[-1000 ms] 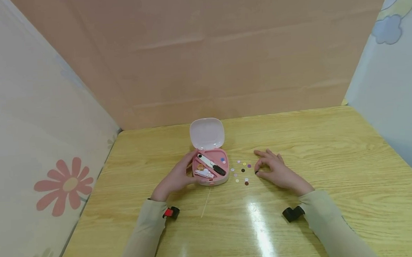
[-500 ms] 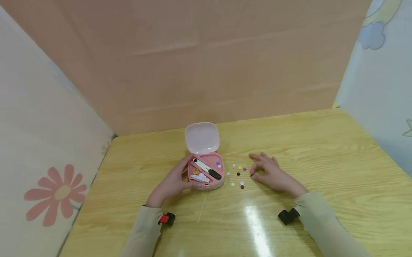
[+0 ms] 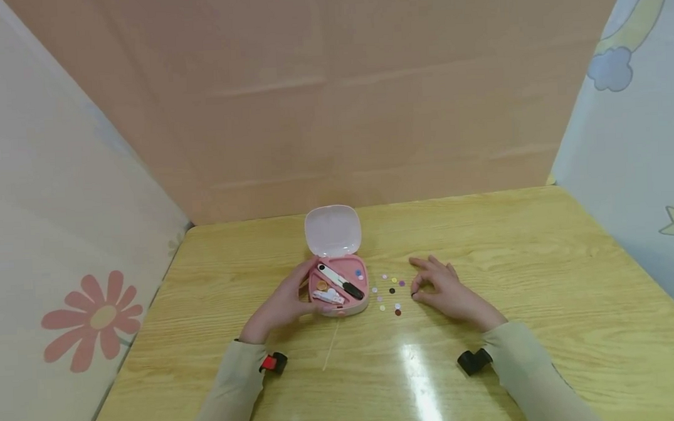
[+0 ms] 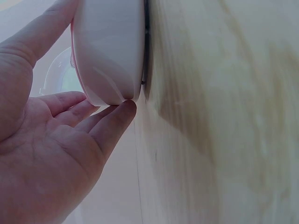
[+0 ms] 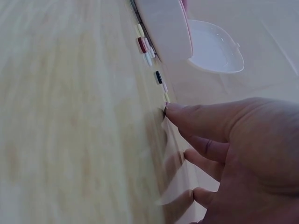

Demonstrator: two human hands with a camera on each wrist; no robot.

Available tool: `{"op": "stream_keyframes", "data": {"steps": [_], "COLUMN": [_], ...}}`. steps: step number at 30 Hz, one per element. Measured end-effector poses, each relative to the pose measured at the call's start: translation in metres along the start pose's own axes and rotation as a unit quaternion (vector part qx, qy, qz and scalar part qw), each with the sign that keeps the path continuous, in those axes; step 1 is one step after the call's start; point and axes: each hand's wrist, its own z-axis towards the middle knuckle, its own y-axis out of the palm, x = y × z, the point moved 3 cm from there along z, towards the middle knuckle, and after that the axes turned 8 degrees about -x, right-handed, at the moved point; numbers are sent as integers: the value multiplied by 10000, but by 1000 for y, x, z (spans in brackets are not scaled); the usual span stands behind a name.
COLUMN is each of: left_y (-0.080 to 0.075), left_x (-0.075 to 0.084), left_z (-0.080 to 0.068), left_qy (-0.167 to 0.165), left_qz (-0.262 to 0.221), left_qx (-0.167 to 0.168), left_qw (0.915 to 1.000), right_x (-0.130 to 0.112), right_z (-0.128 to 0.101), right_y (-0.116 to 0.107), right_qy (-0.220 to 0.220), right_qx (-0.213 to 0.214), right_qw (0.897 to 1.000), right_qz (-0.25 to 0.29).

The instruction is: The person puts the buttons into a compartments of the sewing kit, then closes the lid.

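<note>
Looks like a little craft corner set up at home or in a kids' room, not a real workshop. It's a light wood table [image 3: 543, 270] boxed in by a plain cardboard sheet [image 3: 332, 110] at the back, with cartoon flower wallpaper [image 3: 90, 318] on the left side and a cloud, moon and star print [image 3: 610, 66] on the right.

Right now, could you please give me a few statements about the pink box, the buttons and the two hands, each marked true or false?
1. The pink box has its lid open. True.
2. The left hand lies flat on the table, apart from the box. False: it holds the box's side.
3. Loose buttons lie between the box and the right hand. True.
4. The right hand grips the black-handled tool. False: that tool lies inside the box.
</note>
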Motion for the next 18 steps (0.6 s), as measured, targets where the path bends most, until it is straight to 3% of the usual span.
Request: {"op": "stream_keyframes", "data": {"steps": [18], "left_y": [1], "left_x": [0], "left_z": [0], "left_qy": [38], "left_qz": [-1], "left_qx": [16], "left_qw": [10000], "right_x": [0], "right_z": [0], "right_y": [-4], "right_qy": [-78], "right_qx": [-92], "right_qw": [9997], "right_qz": [-207]}}
